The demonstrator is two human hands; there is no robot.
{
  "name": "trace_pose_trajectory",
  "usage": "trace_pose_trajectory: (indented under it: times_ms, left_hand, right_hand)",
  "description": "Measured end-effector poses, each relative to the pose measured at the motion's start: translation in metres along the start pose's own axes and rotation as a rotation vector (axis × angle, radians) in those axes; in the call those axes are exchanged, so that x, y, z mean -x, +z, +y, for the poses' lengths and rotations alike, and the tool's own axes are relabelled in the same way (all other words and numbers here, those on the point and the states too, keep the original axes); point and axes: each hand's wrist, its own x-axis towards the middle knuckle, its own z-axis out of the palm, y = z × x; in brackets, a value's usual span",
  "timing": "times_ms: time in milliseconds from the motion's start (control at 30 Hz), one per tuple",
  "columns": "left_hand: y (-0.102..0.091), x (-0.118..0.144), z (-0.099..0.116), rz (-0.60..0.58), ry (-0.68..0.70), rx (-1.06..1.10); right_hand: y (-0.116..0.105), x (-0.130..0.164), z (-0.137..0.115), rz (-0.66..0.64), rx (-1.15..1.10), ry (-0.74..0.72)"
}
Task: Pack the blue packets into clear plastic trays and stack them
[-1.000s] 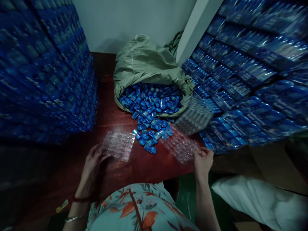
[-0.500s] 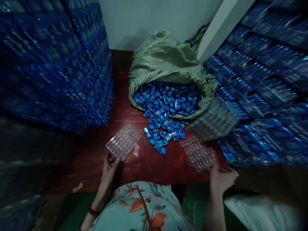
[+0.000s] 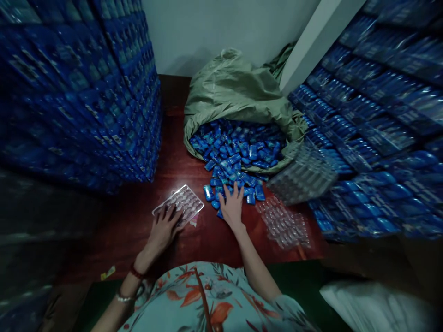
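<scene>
My left hand (image 3: 165, 227) rests flat on the near edge of a clear plastic blister tray (image 3: 183, 201) lying on the dark red table (image 3: 138, 216). My right hand (image 3: 231, 206) lies spread, fingers apart, on a loose heap of small blue packets (image 3: 238, 180) that spills from an open green sack (image 3: 238, 92). A second clear tray (image 3: 284, 223) lies to the right of that hand, untouched.
Tall stacks of filled blue trays rise on the left (image 3: 86, 92) and on the right (image 3: 374, 129). A pile of empty clear trays (image 3: 304, 175) leans against the right stack. A white bag (image 3: 377, 304) lies low at right. A small paper scrap (image 3: 108, 273) sits near the table's front edge.
My right hand left the right clear tray and moved left onto the blue packets. My left hand slid forward onto the left tray, which now lies flat.
</scene>
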Motion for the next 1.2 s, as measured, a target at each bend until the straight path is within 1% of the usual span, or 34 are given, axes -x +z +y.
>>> trace_pose_trajectory:
  times_ms: [100, 167, 200, 233, 300, 400, 500, 567, 633, 667, 733, 800, 900, 1000, 1067, 1200]
  left_hand:
    - [0.002, 0.022, -0.034, -0.108, 0.136, 0.060]
    - [0.000, 0.032, -0.046, -0.171, 0.228, 0.128]
    - [-0.001, 0.035, -0.046, -0.197, 0.264, 0.162]
    - [-0.001, 0.037, -0.043, -0.219, 0.296, 0.193]
    - [-0.002, 0.036, -0.027, -0.258, 0.355, 0.249]
    - [-0.002, 0.030, 0.001, -0.264, 0.421, 0.322]
    - [0.001, 0.026, 0.019, -0.223, 0.396, 0.337]
    - [0.001, 0.024, 0.023, -0.212, 0.361, 0.310]
    - [0.001, 0.021, 0.025, -0.204, 0.334, 0.286]
    - [0.000, 0.019, 0.025, -0.200, 0.324, 0.277]
    - [-0.002, 0.014, 0.026, -0.201, 0.304, 0.257]
    - [-0.004, 0.009, 0.028, -0.209, 0.295, 0.228]
    - [-0.005, 0.007, 0.030, -0.203, 0.290, 0.205]
    - [-0.003, 0.011, 0.031, -0.177, 0.284, 0.221]
    - [-0.001, 0.014, 0.031, -0.164, 0.272, 0.235]
    - [0.005, 0.017, 0.030, -0.146, 0.262, 0.265]
  right_hand:
    - [0.006, -0.005, -0.011, -0.095, -0.008, -0.114]
    - [0.008, -0.014, -0.019, -0.150, -0.026, -0.145]
    - [0.009, -0.019, -0.023, -0.167, -0.046, -0.155]
    - [0.010, -0.026, -0.025, -0.178, -0.078, -0.167]
    - [0.012, -0.038, -0.027, -0.174, -0.183, -0.183]
    - [0.008, -0.045, -0.019, -0.096, -0.389, -0.186]
    - [-0.006, -0.038, -0.001, 0.020, -0.501, -0.160]
    - [-0.017, -0.030, 0.008, 0.041, -0.512, -0.122]
    - [-0.026, -0.025, 0.008, 0.002, -0.498, -0.120]
    - [-0.029, -0.024, 0.004, -0.033, -0.481, -0.148]
    - [-0.030, -0.027, -0.011, -0.125, -0.406, -0.254]
    - [-0.025, -0.033, -0.031, -0.226, -0.259, -0.366]
    - [-0.014, -0.044, -0.058, -0.327, 0.008, -0.434]
    - [-0.004, -0.050, -0.070, -0.378, 0.141, -0.441]
    - [0.000, -0.052, -0.072, -0.391, 0.158, -0.436]
    - [0.003, -0.056, -0.072, -0.370, 0.147, -0.423]
